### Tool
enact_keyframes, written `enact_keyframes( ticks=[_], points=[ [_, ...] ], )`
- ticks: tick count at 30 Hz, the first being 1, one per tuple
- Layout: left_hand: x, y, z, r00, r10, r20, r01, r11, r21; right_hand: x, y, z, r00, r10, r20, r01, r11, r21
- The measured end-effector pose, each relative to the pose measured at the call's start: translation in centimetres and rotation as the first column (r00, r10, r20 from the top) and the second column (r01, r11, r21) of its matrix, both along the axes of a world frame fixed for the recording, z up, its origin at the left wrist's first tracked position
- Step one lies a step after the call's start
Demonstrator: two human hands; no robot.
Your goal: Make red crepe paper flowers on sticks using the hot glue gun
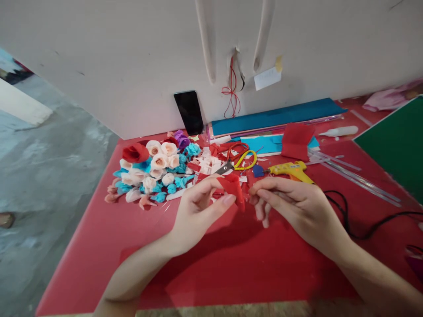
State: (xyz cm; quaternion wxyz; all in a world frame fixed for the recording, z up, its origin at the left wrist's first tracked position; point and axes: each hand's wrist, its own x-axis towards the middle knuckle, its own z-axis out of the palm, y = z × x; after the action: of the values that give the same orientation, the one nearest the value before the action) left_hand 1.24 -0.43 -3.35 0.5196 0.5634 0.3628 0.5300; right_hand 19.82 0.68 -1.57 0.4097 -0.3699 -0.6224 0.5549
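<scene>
Pinching red paper (235, 190) over the desk (211, 277) — left hand (193, 211) closed on its edge; right hand (299, 204) fingertips nearly together, hold unclear. Desk surface stretches from below both to the front edge.

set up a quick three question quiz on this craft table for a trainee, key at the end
1. What does the left hand pinch?
a) scissors
b) a red paper piece
c) a glue gun

2. True or false: the smartphone leans against the pale wall.

3. Fill in: the scissors have one red handle loop and one ____ loop.

Key: 1 b; 2 true; 3 yellow.
</scene>
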Motion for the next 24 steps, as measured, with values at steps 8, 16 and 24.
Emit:
enact_keyframes(
  ticks=[8,16,24],
  points=[
    [-0.1,0.1,-0.1,1.0,0.014,0.016,-0.013,1.0,-0.019,0.1,0.1,-0.4,0.998,-0.066,0.024,0.061,0.983,0.176],
    [0.3,0.2,-0.3,1.0,0.005,0.011,-0.005,1.0,0.015,0.4,0.9,-2.1,0.908,-0.264,0.326,0.1,0.891,0.443],
    [0.2,0.3,-0.4,0.998,-0.059,-0.038,0.057,0.998,-0.04,0.7,0.9,-1.0,0.973,0.013,0.231,-0.077,0.96,0.27]
  ],
)
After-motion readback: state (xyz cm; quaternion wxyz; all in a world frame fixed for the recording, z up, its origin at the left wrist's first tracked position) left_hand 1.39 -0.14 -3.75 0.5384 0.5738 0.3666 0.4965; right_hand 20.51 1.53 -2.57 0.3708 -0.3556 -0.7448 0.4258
